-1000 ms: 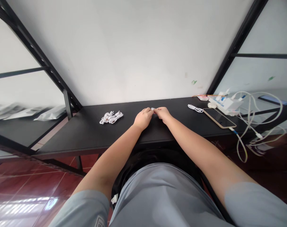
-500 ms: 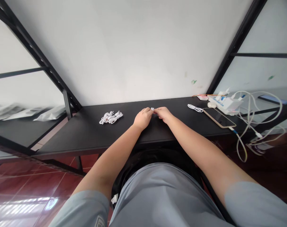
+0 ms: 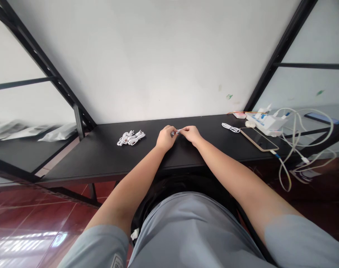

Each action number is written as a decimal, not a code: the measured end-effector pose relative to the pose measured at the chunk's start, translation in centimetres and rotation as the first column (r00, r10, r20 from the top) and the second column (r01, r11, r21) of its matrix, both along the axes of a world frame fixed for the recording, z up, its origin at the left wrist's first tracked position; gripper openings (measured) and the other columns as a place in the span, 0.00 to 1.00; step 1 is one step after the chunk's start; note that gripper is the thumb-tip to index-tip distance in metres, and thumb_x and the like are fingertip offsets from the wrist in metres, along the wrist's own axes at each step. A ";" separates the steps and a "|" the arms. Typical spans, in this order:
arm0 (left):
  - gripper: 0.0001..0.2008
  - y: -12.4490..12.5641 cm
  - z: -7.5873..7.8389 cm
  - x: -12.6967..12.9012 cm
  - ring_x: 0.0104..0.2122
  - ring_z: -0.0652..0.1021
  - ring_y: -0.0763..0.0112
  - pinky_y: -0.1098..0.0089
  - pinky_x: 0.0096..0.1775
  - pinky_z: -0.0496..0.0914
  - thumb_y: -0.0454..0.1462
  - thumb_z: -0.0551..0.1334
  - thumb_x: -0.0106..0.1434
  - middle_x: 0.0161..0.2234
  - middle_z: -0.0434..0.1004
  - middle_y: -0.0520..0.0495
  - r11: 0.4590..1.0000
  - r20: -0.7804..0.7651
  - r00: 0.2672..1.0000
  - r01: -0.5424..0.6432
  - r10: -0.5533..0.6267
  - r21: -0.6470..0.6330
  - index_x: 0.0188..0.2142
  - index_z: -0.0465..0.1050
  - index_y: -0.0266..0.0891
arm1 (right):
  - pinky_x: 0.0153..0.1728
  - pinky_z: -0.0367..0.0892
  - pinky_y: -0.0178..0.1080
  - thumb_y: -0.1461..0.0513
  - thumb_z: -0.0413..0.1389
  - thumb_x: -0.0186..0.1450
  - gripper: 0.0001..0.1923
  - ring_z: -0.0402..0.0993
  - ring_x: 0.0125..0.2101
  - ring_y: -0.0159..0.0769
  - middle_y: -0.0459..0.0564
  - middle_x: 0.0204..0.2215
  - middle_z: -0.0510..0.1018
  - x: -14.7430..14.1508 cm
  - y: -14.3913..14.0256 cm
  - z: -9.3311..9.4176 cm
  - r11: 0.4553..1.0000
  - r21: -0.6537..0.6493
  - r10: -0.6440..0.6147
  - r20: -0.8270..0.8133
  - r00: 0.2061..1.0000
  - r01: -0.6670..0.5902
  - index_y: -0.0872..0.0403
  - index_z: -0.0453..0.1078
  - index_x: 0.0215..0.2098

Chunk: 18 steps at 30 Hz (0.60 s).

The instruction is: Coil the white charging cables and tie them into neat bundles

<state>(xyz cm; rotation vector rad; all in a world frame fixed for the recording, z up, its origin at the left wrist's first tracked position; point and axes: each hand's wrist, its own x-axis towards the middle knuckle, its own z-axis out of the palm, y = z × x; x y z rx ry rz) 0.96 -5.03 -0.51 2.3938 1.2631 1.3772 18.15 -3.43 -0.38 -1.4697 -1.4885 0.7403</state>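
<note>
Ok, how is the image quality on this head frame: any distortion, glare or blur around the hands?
Head view: wide-angle distortion splays the shelf posts outward; daylight glares off the red floor at lower left; bags on the left shelf are smeared; the left hand and right hand are fairly sharp, but the small white cable pinched between them is too tiny to resolve; lighting is soft, shadows on the black tabletop faint.
</note>
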 end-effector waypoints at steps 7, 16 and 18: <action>0.06 0.9 -0.7 -0.5 0.33 0.76 0.67 0.65 0.40 0.72 0.34 0.68 0.56 0.36 0.78 0.47 0.994 0.099 0.995 0.004 0.007 -0.111 0.35 0.77 0.41 | 0.34 0.66 0.35 0.61 0.62 0.57 0.04 0.75 0.31 0.35 0.49 0.29 0.82 0.3 0.1 0.1 0.998 0.057 0.000 0.166 0.986 -0.009 0.53 0.79 0.29; 0.07 1.0 -0.5 -0.6 0.30 0.76 0.69 0.66 0.36 0.72 0.37 0.71 0.53 0.32 0.80 0.48 0.962 0.241 0.970 0.067 -0.001 -0.265 0.33 0.78 0.41 | 0.34 0.66 0.35 0.63 0.63 0.57 0.01 0.75 0.30 0.36 0.50 0.28 0.81 0.8 -0.2 1.7 0.984 0.122 0.081 0.353 0.932 -0.132 0.53 0.78 0.28; 0.08 1.0 -0.6 -0.7 0.28 0.76 0.69 0.66 0.35 0.71 0.38 0.71 0.52 0.30 0.80 0.48 0.952 0.262 0.965 0.088 -0.008 -0.293 0.33 0.78 0.41 | 0.33 0.65 0.35 0.63 0.64 0.57 0.01 0.75 0.30 0.35 0.49 0.28 0.81 1.2 -0.1 2.0 0.979 0.111 0.117 0.382 0.917 -0.171 0.53 0.79 0.28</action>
